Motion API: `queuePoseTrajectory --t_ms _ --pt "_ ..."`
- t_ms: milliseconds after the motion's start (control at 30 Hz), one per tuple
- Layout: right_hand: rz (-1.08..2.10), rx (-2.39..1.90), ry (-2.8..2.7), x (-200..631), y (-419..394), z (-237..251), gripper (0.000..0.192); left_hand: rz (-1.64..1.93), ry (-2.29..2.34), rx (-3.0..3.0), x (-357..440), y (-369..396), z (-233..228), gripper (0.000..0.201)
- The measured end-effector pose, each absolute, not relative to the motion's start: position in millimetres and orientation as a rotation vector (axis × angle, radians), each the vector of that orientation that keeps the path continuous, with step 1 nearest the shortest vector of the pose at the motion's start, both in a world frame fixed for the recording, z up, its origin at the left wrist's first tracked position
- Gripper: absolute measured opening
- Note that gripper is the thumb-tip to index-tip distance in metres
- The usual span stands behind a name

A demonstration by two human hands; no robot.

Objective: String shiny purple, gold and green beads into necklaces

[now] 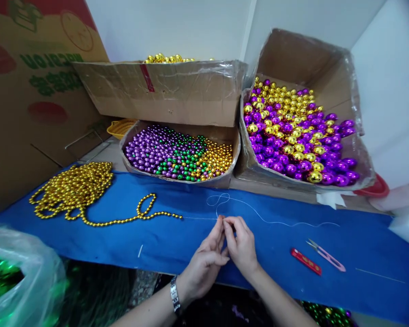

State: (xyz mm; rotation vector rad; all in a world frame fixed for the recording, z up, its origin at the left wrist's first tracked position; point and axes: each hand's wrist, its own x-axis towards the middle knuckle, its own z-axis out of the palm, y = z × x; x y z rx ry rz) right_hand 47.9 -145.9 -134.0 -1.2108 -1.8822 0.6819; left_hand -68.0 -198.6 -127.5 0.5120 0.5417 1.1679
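Note:
My left hand (pixel 207 259) and my right hand (pixel 239 245) meet at their fingertips above the front of the blue cloth (pixel 163 240). Both pinch a thin white thread (pixel 201 218). Leftward, the thread runs to the end of a gold bead strand (pixel 119 222), which leads back to a heap of gold beads (pixel 78 186). Beyond my fingers the thread loops, and its tail trails off to the right. My fingers hide the exact spot where the thread is held. To the right lie pink thread snips (pixel 327 256) and a red packet (pixel 306 261).
An open carton (pixel 233 156) holds purple, green and gold beads behind the cloth. Another carton (pixel 344 95) at right holds larger purple and gold balls. A long carton (pixel 191 93) stands behind. A plastic bag (pixel 37 254) with green shiny stuff is at front left.

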Motion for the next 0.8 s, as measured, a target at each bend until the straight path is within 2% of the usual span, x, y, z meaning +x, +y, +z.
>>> queuePoseTrajectory --t_ms 133,267,333,467,533,633,800 --pt "0.723 -1.143 -1.974 67 -139 -116 0.015 1.085 0.774 0.714 -84 -202 -120 0.081" --pt "0.749 -1.102 -2.056 85 -132 -96 0.016 0.959 1.066 1.01 -107 -198 -102 0.043" --pt "0.762 -1.076 -2.097 89 -132 -87 0.015 1.028 1.207 1.253 -113 -192 -90 0.029" --pt "0.752 -0.915 -2.278 88 -132 -70 0.018 1.148 1.301 1.742 -109 -168 -66 0.031" --pt "0.677 -0.853 -2.364 89 -130 -63 0.019 0.962 1.125 1.713 -102 -153 -58 0.027" --pt "0.525 -0.83 -2.449 99 -124 -57 0.021 0.717 0.874 1.482 -97 -135 -56 0.036" --pt "0.354 -0.922 -2.581 126 -117 -58 0.029 0.694 1.076 1.604 -106 -126 -60 0.027"
